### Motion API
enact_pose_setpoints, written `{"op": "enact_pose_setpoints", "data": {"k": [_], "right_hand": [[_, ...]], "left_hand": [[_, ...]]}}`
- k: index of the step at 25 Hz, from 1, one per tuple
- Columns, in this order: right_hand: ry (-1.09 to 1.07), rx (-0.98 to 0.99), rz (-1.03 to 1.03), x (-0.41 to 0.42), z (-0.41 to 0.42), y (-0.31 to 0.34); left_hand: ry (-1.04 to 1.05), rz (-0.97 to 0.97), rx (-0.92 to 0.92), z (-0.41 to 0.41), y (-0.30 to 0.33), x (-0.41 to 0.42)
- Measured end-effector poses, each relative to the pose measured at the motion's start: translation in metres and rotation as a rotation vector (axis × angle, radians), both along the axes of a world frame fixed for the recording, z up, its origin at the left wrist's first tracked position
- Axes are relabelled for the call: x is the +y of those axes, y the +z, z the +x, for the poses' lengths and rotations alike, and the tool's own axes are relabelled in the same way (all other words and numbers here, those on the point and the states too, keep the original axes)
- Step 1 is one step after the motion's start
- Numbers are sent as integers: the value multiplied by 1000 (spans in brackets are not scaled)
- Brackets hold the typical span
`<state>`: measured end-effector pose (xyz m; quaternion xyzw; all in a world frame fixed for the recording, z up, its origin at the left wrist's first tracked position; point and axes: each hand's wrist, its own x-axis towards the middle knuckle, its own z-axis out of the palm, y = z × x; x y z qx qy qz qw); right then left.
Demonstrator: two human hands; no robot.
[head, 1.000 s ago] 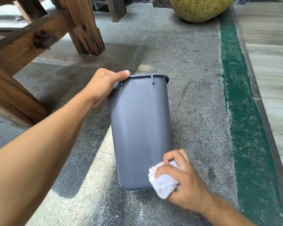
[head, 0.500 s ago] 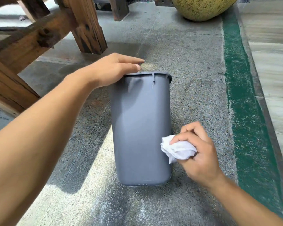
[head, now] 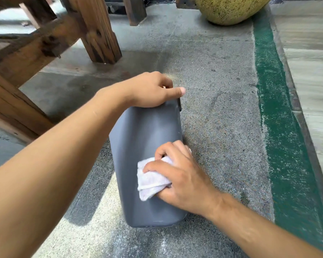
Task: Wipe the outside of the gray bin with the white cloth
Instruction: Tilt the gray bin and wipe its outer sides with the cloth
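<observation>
I'm in the middle of the wiping itself: my right hand [head: 183,175] is closed around the bunched white cloth [head: 152,180] and presses it flat against the near face of the gray bin [head: 147,131], low in the centre of the frame. The bin stands on the concrete floor [head: 213,90], and my left hand [head: 149,90] is clamped over its rim at the far end, thumb stretched along the edge, to steady it. This face looks only partly covered, so I judge the next move is a firm stroke along the wall toward the rim, then turning the bin with my left hand to reach the sides I can't see from here. The heavy wooden bench legs [head: 93,30] fill the upper left, near enough to crowd a turn that way. A yellow-green pot [head: 231,10] sits at the top, well apart, and a green painted strip [head: 280,108] runs down the right.
</observation>
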<state>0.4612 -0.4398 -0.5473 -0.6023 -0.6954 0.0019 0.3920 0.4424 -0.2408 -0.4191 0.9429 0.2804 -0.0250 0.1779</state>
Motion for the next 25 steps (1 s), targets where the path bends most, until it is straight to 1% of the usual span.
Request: {"op": "enact_pose_setpoints", "data": {"k": [2, 3, 4, 6, 8, 9, 11, 13, 14, 16, 17, 21, 23, 25], "right_hand": [[105, 13, -8, -10, -2, -6], [117, 48, 1, -14, -2, -8], [88, 103, 20, -16, 0, -8], [-71, 249, 76, -11, 8, -2], [-220, 377, 139, 4, 27, 13], [-254, 415, 176, 16, 37, 22], [-261, 408, 224, 40, 53, 37], [-225, 358, 211, 60, 51, 42], [-197, 340, 190, 66, 44, 39], [-147, 299, 149, 70, 27, 28], [-127, 287, 130, 70, 21, 22], [-62, 348, 53, 59, 3, 2], [-49, 352, 13, 48, -6, -5], [-39, 335, -12, 37, -17, -13]], "left_hand": [[-23, 18, 16, 0, 2, 3], [-18, -6, 12, 0, 5, 5], [-7, -50, 0, 1, 8, 7], [5, -148, -39, 1, 12, 7], [-33, -231, -81, -1, 12, 5], [-67, -252, -97, -3, 11, 5], [-114, -254, -85, -11, 12, 5], [-157, -207, -54, -19, 8, 7], [-124, -223, -83, -23, 3, 10], [40, -323, -161, -31, -7, 16], [87, -353, -161, -35, -14, 17], [74, -391, -22, -47, -37, 22], [22, -349, 66, -48, -41, 23], [-9, -310, 114, -46, -43, 23]]}}
